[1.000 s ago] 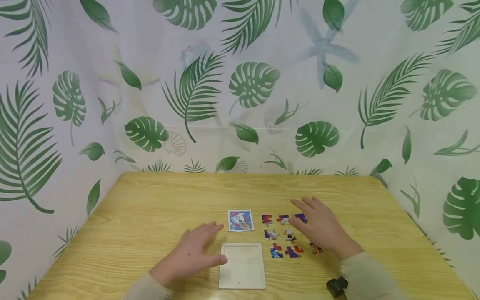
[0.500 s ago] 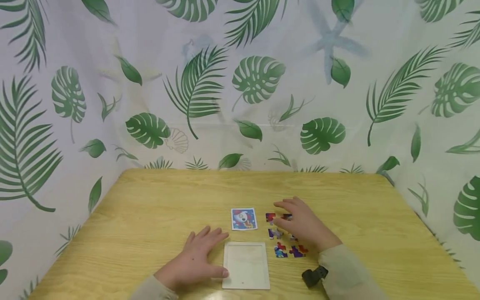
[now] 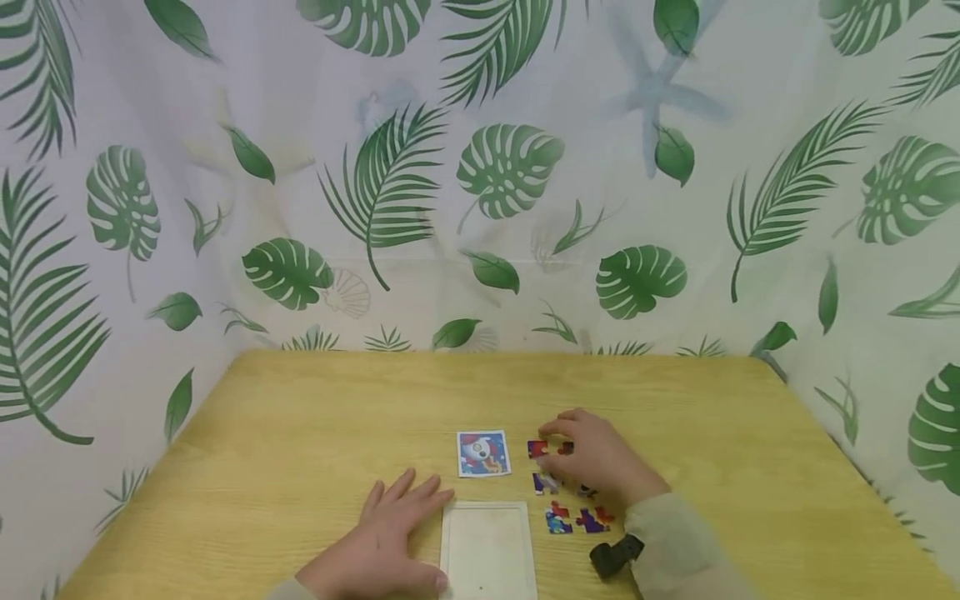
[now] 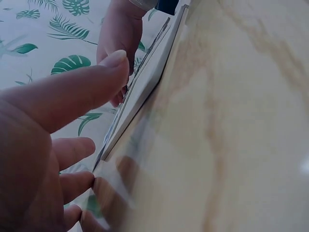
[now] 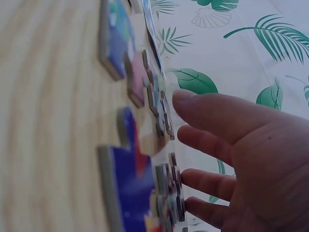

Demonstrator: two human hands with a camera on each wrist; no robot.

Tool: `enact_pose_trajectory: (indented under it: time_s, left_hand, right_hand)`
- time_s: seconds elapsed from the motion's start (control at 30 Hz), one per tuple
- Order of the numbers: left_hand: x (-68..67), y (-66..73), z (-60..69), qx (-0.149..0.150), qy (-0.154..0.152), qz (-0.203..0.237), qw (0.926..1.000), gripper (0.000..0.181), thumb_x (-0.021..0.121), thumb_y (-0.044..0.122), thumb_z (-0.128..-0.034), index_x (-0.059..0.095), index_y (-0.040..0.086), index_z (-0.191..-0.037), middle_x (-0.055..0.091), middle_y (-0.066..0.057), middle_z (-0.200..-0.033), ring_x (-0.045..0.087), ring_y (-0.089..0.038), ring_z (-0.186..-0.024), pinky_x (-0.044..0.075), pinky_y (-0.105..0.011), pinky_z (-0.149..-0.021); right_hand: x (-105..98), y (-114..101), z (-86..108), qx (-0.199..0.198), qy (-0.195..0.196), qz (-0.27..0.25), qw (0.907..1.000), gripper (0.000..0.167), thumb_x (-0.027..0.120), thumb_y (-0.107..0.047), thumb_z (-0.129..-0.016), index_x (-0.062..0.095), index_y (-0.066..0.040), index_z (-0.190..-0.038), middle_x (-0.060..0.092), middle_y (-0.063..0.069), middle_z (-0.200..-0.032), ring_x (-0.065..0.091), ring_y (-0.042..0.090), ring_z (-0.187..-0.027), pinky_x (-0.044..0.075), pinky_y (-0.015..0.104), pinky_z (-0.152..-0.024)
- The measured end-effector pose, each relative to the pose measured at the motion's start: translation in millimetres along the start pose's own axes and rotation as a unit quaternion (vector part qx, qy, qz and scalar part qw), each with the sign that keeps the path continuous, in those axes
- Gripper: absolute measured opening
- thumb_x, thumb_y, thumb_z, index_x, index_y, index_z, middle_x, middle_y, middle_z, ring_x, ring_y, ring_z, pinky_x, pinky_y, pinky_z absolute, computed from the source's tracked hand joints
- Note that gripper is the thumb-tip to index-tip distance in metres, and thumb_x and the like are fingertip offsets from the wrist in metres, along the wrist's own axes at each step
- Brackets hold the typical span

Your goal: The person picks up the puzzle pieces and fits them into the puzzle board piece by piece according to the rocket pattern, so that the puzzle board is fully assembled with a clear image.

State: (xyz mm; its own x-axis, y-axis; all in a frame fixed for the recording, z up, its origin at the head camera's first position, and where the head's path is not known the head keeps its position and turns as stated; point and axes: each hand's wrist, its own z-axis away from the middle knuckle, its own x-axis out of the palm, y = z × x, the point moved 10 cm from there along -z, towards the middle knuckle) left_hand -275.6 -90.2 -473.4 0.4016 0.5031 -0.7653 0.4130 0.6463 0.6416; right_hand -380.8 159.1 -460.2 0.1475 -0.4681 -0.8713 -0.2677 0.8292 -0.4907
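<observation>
My left hand (image 3: 382, 542) lies on the table with spread fingers, its thumb at the left edge of a pale, shallow puzzle tray (image 3: 489, 550); whether the thumb touches it, I cannot tell. Over the jigsaw pieces hovers my right hand (image 3: 603, 458), thumb and fingers apart around the upper-left red piece (image 3: 537, 449). The right wrist view shows a gap between thumb (image 5: 186, 99) and fingers, with nothing held. A purple-and-white piece (image 3: 545, 485) lies below the red one. Nearer are a blue-and-red piece (image 3: 558, 521) and a purple-and-orange piece (image 3: 592, 521). My right hand covers other pieces.
A small square picture card (image 3: 483, 454) with a white cartoon animal lies behind the tray. The wooden table (image 3: 337, 408) reaches back to a leaf-patterned curtain (image 3: 420, 308). A black strap-like device (image 3: 615, 556) is at the right wrist.
My right hand has moved left across the pieces, from the right side of the group toward the red one. The left hand stays beside the tray, with its fingers slightly more spread.
</observation>
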Motion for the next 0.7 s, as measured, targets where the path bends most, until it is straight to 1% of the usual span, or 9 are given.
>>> enact_pose_trajectory:
  time_s: [0.1,0.23,0.3,0.43,0.53,0.7]
  left_hand:
    - [3.5,-1.6,1.8,0.001,-0.009,-0.008,0.9999,0.097,0.079,0.06,-0.0743,0.043,0.021,-0.155,0.028,-0.011,-0.164,0.006,-0.043,-0.152,-0.007,-0.073,-0.111]
    - [2.4,-0.8,1.0,0.01,0.0,-0.025,0.9996,0.095,0.08,0.056,-0.0743,0.044,0.022,-0.155,0.028,-0.008,-0.164,0.007,-0.042,-0.152,-0.006,-0.071,-0.113]
    - [2.5,-1.3,0.1,0.011,0.003,-0.025,0.9996,0.095,0.08,0.056,-0.0733,0.044,0.023,-0.155,0.029,-0.008,-0.164,0.007,-0.041,-0.152,-0.006,-0.071,-0.113]
    - [4.1,-3.0,-1.3,0.009,0.005,-0.022,0.9997,0.096,0.081,0.057,-0.0718,0.045,0.023,-0.154,0.029,-0.008,-0.164,0.008,-0.041,-0.152,-0.006,-0.071,-0.112]
    - [4.7,-3.8,-1.5,0.007,0.003,-0.023,0.9997,0.098,0.081,0.059,-0.0711,0.045,0.023,-0.154,0.029,-0.008,-0.164,0.007,-0.041,-0.152,-0.007,-0.071,-0.112]
    - [5.0,-2.7,-0.9,0.003,0.0,-0.029,0.9996,0.1,0.08,0.06,-0.0709,0.044,0.021,-0.155,0.027,-0.008,-0.165,0.006,-0.041,-0.152,-0.006,-0.071,-0.113]
  right_hand:
    - [3.8,-1.2,0.1,-0.01,0.002,0.013,0.9999,0.045,0.078,-0.045,-0.086,0.073,-0.02,-0.122,0.054,0.015,-0.141,0.051,0.041,-0.127,0.043,0.058,-0.104]
    - [3.1,0.4,-2.7,-0.006,0.023,0.026,0.9994,0.041,0.079,-0.044,-0.085,0.074,-0.022,-0.119,0.055,0.012,-0.139,0.053,0.038,-0.125,0.044,0.057,-0.103]
    - [3.4,0.8,-3.9,-0.003,0.026,0.034,0.9991,0.04,0.079,-0.044,-0.085,0.074,-0.024,-0.119,0.056,0.011,-0.138,0.054,0.036,-0.123,0.045,0.056,-0.103]
    - [3.6,-0.9,-4.7,-0.014,0.033,0.048,0.9982,0.037,0.079,-0.04,-0.086,0.074,-0.023,-0.118,0.059,0.01,-0.134,0.056,0.036,-0.12,0.044,0.056,-0.102]
    - [3.3,-2.4,-4.9,-0.021,0.042,0.058,0.9972,0.035,0.079,-0.04,-0.086,0.075,-0.023,-0.116,0.06,0.009,-0.131,0.058,0.036,-0.118,0.043,0.057,-0.101]
    - [1.3,-4.2,-5.3,-0.019,0.05,0.075,0.9958,0.036,0.079,-0.044,-0.085,0.076,-0.024,-0.115,0.062,0.009,-0.129,0.058,0.036,-0.117,0.04,0.06,-0.102]
